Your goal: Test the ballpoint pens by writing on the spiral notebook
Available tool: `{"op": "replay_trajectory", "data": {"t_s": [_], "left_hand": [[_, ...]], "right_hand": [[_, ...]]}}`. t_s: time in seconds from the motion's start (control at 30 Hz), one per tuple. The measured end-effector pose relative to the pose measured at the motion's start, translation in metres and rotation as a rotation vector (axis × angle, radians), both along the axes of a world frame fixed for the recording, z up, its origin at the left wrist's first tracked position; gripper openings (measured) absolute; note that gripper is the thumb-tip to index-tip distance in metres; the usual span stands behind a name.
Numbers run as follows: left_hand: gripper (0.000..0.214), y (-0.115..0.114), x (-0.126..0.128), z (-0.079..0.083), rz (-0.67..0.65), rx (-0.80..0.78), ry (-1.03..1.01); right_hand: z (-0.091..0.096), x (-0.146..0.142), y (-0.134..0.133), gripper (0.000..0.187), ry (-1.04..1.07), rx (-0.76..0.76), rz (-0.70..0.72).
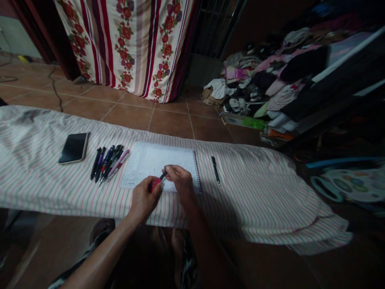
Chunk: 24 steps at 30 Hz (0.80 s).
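Note:
Both my hands hold one red and black pen over the near edge of a spiral notebook lying on a striped cloth-covered board. My left hand grips the red barrel end. My right hand pinches the black tip end. A row of several pens lies left of the notebook. One black pen lies alone to its right. A dark phone rests further left.
Beyond the board is a tiled floor and a floral striped curtain. A heap of clothes spreads at the right, beside dark furniture. A cable runs across the floor at left. My knees show under the board.

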<state>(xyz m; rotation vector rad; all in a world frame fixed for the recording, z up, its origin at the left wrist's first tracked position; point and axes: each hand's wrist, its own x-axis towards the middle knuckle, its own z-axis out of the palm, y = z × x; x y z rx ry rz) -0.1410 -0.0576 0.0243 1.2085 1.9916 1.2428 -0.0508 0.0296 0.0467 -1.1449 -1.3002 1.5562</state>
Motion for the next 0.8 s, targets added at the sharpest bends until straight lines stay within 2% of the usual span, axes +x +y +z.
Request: {"op": "replay_trajectory", "data": {"t_s": [0.13,0.33,0.57,0.8], "left_hand": [[0.022,0.001,-0.002,0.001,0.019,0.000,-0.013],[0.022,0.001,-0.004,0.005,0.074,0.032,-0.084],[0.028,0.005,-0.015,0.005,0.144,0.107,-0.362],[0.038,0.004,-0.020,0.014,0.202,0.146,-0.554]], "right_hand": [[0.000,-0.002,0.000,0.036,0.005,-0.017,0.006],[-0.001,-0.007,0.000,0.054,0.042,-0.046,0.046],[-0.001,-0.007,-0.005,0.038,-0.011,-0.022,0.119],[-0.005,-0.007,-0.011,0.037,-0.104,-0.021,0.186]]}}
